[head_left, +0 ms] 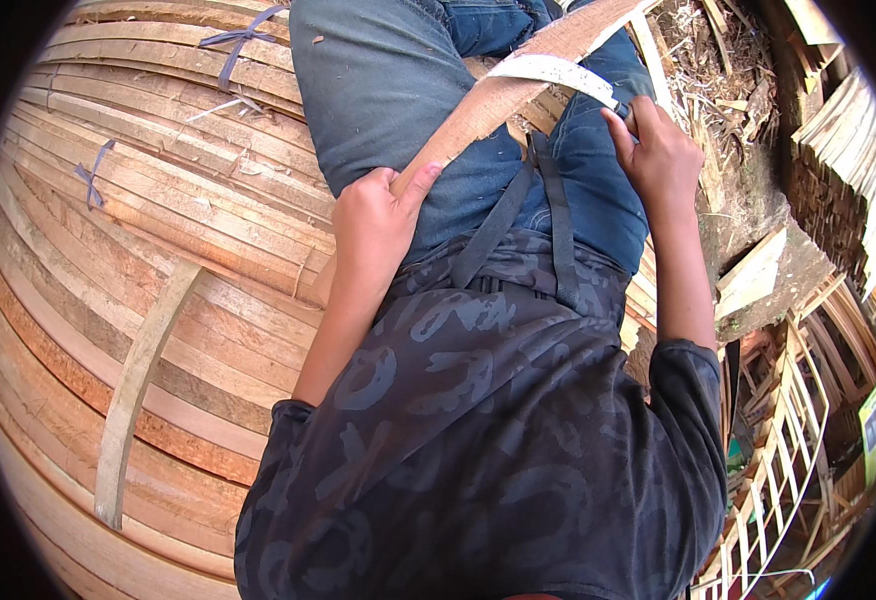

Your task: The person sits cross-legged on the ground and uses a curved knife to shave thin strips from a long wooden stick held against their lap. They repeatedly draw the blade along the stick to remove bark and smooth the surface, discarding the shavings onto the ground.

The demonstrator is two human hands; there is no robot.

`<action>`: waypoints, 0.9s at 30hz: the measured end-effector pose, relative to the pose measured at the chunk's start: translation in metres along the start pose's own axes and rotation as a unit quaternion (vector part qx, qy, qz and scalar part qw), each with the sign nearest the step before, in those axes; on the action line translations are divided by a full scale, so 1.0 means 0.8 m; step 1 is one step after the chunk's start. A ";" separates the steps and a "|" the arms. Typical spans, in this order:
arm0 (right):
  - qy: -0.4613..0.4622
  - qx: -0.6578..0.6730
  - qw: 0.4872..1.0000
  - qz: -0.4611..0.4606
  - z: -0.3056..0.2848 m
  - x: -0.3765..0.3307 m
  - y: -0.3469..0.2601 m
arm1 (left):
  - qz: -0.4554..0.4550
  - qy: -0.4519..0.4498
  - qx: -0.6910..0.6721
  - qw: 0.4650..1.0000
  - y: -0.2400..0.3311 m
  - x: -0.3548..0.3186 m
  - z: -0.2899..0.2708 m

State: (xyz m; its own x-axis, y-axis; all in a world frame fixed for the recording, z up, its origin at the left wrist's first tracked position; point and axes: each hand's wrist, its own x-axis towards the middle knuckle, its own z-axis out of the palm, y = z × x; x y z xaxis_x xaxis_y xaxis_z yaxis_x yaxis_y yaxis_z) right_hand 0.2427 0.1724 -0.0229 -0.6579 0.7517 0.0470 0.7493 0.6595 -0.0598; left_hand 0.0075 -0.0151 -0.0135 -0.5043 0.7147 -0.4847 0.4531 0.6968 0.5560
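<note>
My left hand (373, 218) grips the near end of a pale wooden board (483, 110), thumb on top. The board slants across my thighs, up and to the right, out past the top edge of the view. My right hand (661, 155) is closed around the handle of a curved knife (563, 72). Its light, scuffed blade arcs left across the board's face and appears to touch it; the exact contact is not clear. Most of the handle is hidden in my fist. Two dark straps (560, 220) hang at my waist.
Stacked planks (218, 330) fill the left side, with bluish ties (238, 42) around some bundles. One short strip (143, 390) lies across them. At right are a grey block (773, 260), wood scraps (728, 100), a pile of thin slats (853, 175) and a lattice (783, 450).
</note>
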 end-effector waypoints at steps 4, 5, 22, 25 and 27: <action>-0.025 0.052 0.998 0.023 -0.003 -0.006 -0.012 | -0.012 -0.005 0.019 1.000 -0.003 0.002 -0.004; -0.029 0.070 0.997 0.029 -0.003 -0.008 -0.019 | -0.031 -0.019 0.021 0.999 -0.002 0.002 -0.008; 0.008 0.202 0.964 0.171 -0.052 -0.010 0.021 | 0.016 0.032 -0.035 0.999 -0.032 -0.005 0.007; -0.010 0.187 0.972 0.143 -0.050 -0.007 0.015 | 0.019 0.034 -0.054 0.998 -0.040 -0.012 0.005; -0.019 0.175 0.978 0.110 -0.047 -0.003 0.008 | 0.022 0.037 -0.071 0.997 -0.044 -0.018 0.004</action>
State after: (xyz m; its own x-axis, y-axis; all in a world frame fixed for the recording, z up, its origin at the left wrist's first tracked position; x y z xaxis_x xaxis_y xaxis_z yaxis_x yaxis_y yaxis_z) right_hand 0.2519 0.1746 0.0145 -0.4912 0.8700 -0.0421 0.8053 0.4352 -0.4025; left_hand 0.0010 -0.0495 -0.0281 -0.5409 0.7347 -0.4096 0.3702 0.6452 0.6683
